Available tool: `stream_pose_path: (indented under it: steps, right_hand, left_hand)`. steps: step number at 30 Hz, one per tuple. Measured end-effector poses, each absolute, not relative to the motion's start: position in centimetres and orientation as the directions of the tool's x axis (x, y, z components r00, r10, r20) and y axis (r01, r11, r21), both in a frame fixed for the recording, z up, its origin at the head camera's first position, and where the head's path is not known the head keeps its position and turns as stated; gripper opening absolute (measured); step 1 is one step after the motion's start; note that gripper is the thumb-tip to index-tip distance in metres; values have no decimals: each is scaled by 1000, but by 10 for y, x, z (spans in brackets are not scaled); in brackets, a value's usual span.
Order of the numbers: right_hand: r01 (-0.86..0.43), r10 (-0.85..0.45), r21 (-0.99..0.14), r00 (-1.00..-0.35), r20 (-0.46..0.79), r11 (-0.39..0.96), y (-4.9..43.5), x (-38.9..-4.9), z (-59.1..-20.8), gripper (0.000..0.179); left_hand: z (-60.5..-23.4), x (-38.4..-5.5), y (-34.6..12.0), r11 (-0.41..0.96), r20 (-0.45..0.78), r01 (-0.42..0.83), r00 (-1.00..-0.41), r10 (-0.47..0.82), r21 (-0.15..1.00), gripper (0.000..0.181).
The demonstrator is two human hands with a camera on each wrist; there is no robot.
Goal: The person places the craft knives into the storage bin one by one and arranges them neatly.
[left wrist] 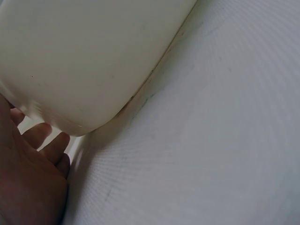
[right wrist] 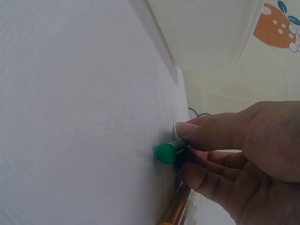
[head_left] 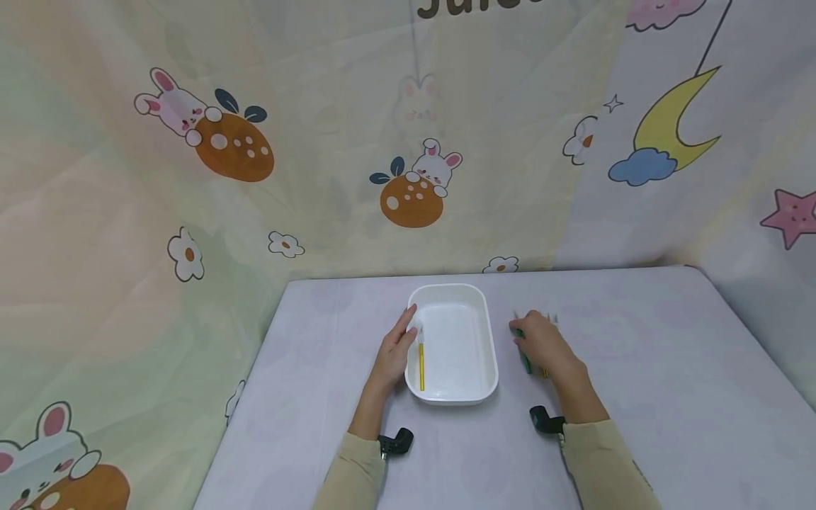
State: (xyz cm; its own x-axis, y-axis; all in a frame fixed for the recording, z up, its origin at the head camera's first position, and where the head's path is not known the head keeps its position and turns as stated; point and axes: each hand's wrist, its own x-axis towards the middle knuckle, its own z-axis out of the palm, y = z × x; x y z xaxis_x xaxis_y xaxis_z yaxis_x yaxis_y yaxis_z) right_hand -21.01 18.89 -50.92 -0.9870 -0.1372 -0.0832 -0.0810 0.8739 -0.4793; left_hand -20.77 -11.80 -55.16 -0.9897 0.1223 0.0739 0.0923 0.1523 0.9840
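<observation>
A white rectangular tray (head_left: 452,396) stands in front of me. My left hand (head_left: 393,358) holds its left rim, thumb over the edge; in the left wrist view the fingers (left wrist: 55,145) lie along the outer wall. Inside the tray, near its left side, lies a slim yellow-handled stick (head_left: 421,365) with a pale tip. Right of the tray, my right hand (head_left: 545,342) pinches a slim green-handled stick (head_left: 525,363) between thumb and fingers. Its round green end (right wrist: 166,153) points at the right wrist camera, low over the table. The kind of stick cannot be told.
Under and beside the right hand lies another slim stick with a yellow-orange handle (right wrist: 174,211), and pale tips (head_left: 553,320) show beyond the hand. A white cloth covers the table (head_left: 669,397). A printed curtain (head_left: 331,142) hangs behind it and to the left.
</observation>
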Motion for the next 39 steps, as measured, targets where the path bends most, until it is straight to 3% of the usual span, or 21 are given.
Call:
stream_pose_path:
  steps: [12,39]
  right_hand:
    - [-72,-139,-485,-985,-103,871,187,-212,-509,40]
    - [-30,-94,-612,-993,-72,790,191,-215,-506,52]
  left_hand:
    - [-551,-207,-118,147,71,89,-990,122,985,51]
    - [-551,-206,-118,152,86,106,-988,129,983,50]
